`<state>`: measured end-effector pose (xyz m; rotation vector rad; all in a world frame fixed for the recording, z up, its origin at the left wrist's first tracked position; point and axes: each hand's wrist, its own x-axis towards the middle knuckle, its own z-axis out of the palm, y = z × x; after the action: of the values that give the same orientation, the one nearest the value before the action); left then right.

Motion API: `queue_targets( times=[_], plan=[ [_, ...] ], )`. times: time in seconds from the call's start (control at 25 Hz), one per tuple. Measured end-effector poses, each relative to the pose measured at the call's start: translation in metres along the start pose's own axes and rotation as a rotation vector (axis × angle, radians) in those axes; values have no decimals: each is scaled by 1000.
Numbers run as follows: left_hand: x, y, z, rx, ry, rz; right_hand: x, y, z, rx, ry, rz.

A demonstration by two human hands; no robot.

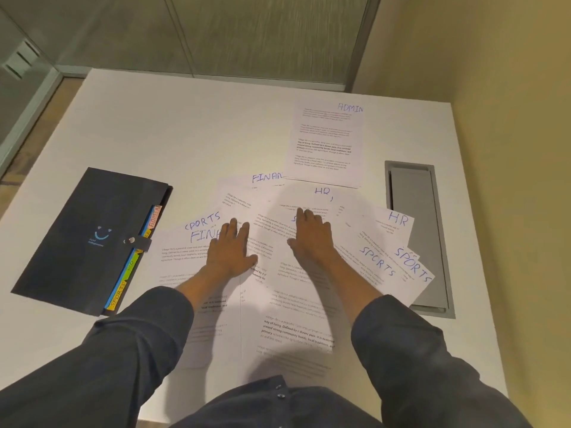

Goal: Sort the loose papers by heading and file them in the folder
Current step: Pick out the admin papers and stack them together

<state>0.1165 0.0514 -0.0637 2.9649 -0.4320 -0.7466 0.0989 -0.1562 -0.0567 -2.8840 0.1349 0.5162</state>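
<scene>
**Both palms flat on a fan of headed sheets**

The white table is bare beyond both hands up to its far edge; a grey recessed hatch lies near its right edge. The left hand and right hand rest open, fingers spread, pressing the loose papers and gripping nothing. Left of the left hand lies one dark folder, strapped shut, coloured tabs showing. Beyond the right hand one ADMIN sheet lies apart. Readable headings: three SPORTS, two HR, two starting FINA and cut off. The right hand covers another heading; overlaps hide the full sheet count
</scene>
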Motion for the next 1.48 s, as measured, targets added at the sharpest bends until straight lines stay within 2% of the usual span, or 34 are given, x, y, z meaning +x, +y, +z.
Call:
queue_targets(
  times=[0.12, 0.28, 0.52, 0.64, 0.72, 0.84, 1.0, 1.16, 1.36, 1.48],
  plan=[
    [-2, 3, -1, -46, -11, -21, 12, 6, -5, -21, -1, 38],
    [-3, 3, -5, -148, -18, -37, 18, 15, -7, 83, -42, 32],
    [0, -5, -25, -221, 105, -2, -19, 14, -17, 182, 338, -258],
    [13, -20, -33, -151, 83, 39, -53, 17, -6, 173, 377, -433],
    [21, -23, -40, -185, 52, 12, -67, 23, 6, 154, 373, -489],
    [30, -20, -48, -225, 61, 8, -77, 29, 17, 139, 354, -467],
    [42, -3, -52, -76, -23, 86, -80, 28, 19, 142, 321, -448],
    [47, 9, -43, 10, 1, 104, -78, 28, 19, 184, 331, -432],
    [45, 8, -48, -47, 105, 168, -73, 29, 23, 192, 341, -423],
    [39, 8, -53, -174, 173, 247, -72, 29, 23, 239, 357, -364]
  ],
)
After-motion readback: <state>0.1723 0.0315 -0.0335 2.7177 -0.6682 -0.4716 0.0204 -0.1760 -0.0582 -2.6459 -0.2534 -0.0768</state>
